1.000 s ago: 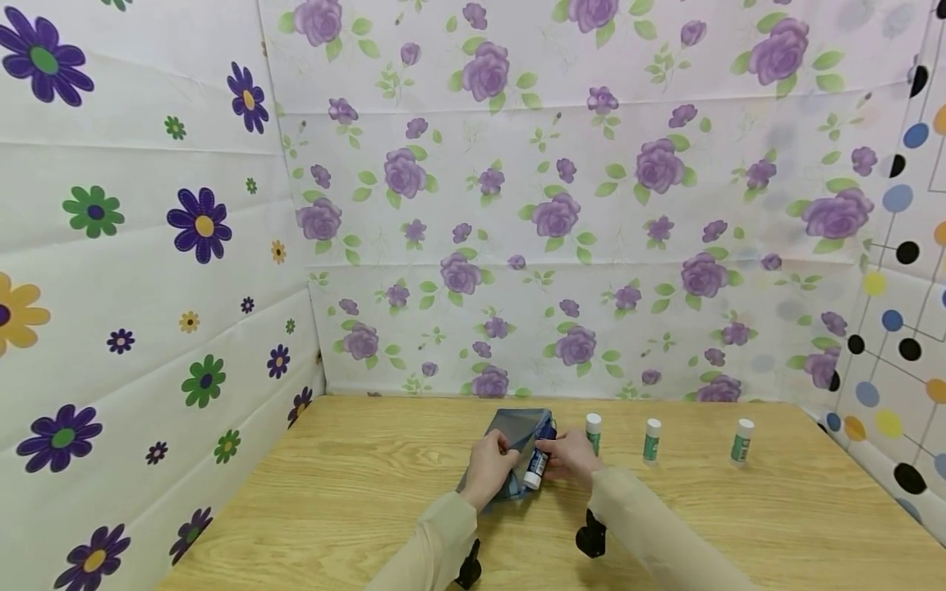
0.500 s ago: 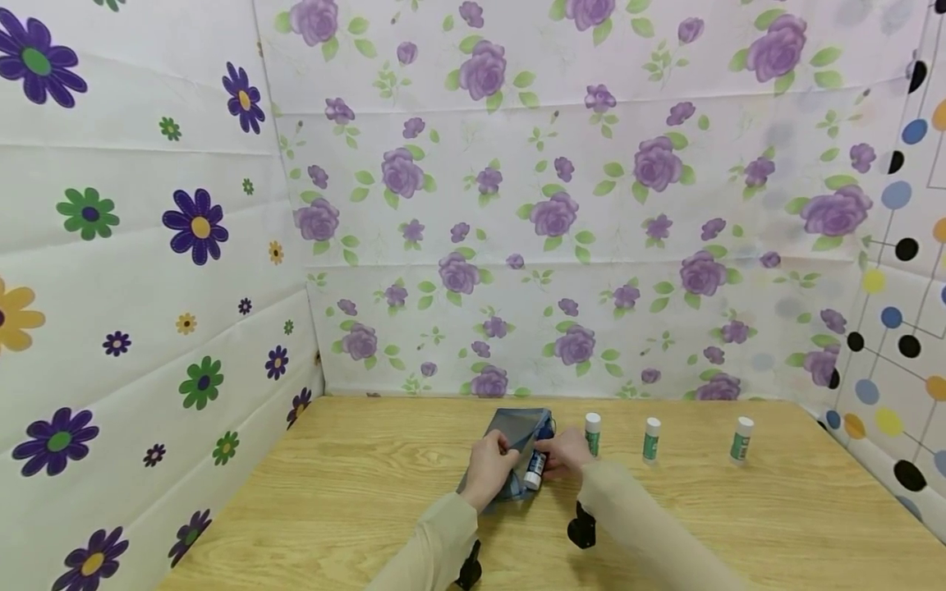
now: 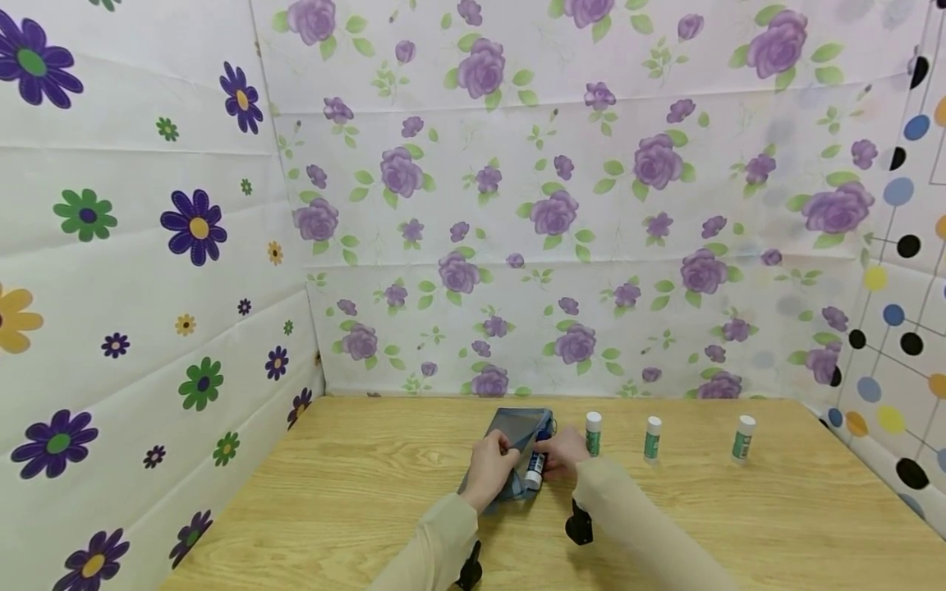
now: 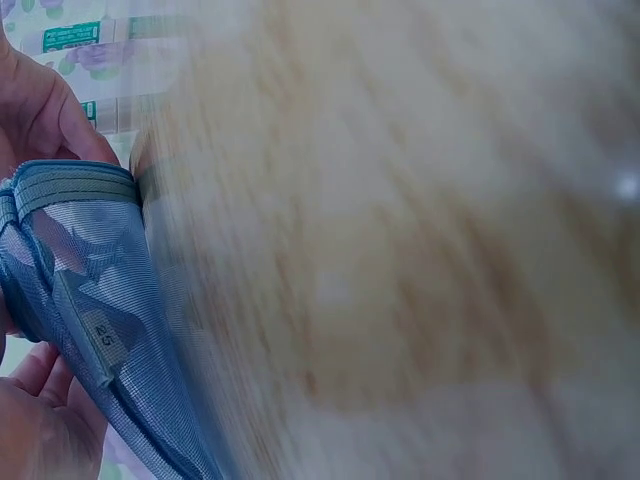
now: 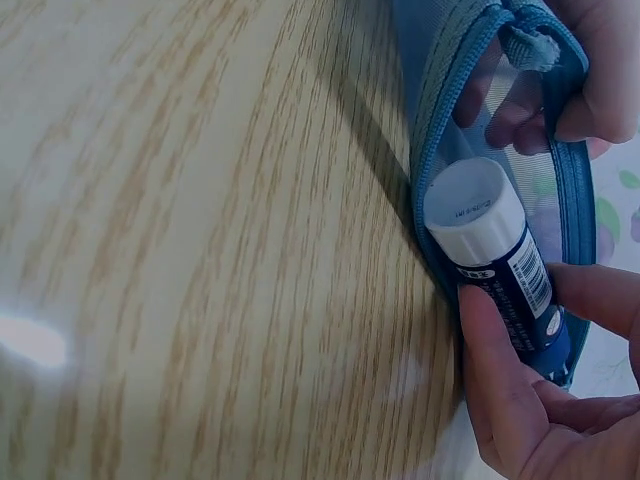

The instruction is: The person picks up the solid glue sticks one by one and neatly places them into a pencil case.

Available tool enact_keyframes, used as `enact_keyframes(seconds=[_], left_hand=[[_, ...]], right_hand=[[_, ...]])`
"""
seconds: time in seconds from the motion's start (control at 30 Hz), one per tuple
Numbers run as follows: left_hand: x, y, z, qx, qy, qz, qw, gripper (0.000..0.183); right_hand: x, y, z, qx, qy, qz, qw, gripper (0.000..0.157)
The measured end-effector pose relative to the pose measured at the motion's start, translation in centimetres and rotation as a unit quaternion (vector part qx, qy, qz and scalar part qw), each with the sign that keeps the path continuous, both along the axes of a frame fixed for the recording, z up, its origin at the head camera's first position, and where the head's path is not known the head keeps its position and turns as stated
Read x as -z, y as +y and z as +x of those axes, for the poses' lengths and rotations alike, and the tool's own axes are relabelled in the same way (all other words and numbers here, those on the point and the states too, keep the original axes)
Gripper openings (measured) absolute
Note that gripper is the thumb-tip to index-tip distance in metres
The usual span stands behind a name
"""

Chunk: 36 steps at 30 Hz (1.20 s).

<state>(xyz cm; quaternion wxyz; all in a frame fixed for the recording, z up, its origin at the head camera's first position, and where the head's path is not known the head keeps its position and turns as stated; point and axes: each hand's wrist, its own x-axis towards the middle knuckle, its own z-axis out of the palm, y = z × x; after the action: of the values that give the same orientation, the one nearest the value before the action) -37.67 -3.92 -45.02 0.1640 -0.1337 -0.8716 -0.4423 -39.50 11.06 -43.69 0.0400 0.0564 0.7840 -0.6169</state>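
Observation:
A blue mesh zipper pouch stands at the middle of the table, its zipped mouth spread apart. My left hand pinches one edge of that mouth; its fingertips show at the top right of the right wrist view. Between the thumb and fingers of my right hand is a dark blue glue stick with a white cap. It lies tilted within the zipper opening, cap end toward the camera. In the left wrist view the pouch has a small tag reading 25 on its side.
To the right, three green-labelled glue sticks with white caps stand upright: one close beside my right hand, one farther along, and one farthest right. Flower-printed cloth walls the back of the wooden table.
My right hand has shifted slightly left with the dark blue glue stick, which sits a little deeper in the pouch mouth. My left hand keeps its place.

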Motion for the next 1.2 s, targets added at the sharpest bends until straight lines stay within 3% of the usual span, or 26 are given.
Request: enact_keyframes(seconds=[0.5,0.8,1.07,1.2], left_hand=[[-0.1,0.1,-0.1,0.002,-0.004,0.0,1.0,0.007],[-0.1,0.0,-0.1,0.011,-0.001,-0.004,0.9999,0.005],[-0.1,0.0,0.1,0.012,-0.006,0.005,0.9999,0.009],[-0.1,0.0,0.2,0.01,-0.003,0.005,0.9999,0.011]], right_hand=[[0.1,0.2,-0.5,0.018,-0.001,0.037,0.999,0.024],[-1.2,-0.2,0.4,0.006,0.021,0.101,0.995,0.021],[-2.9,-0.1,1.9,-0.033,0.014,0.065,0.997,0.027],[-3.6,0.2,2.5,-0.041,0.02,0.055,0.997,0.015]])
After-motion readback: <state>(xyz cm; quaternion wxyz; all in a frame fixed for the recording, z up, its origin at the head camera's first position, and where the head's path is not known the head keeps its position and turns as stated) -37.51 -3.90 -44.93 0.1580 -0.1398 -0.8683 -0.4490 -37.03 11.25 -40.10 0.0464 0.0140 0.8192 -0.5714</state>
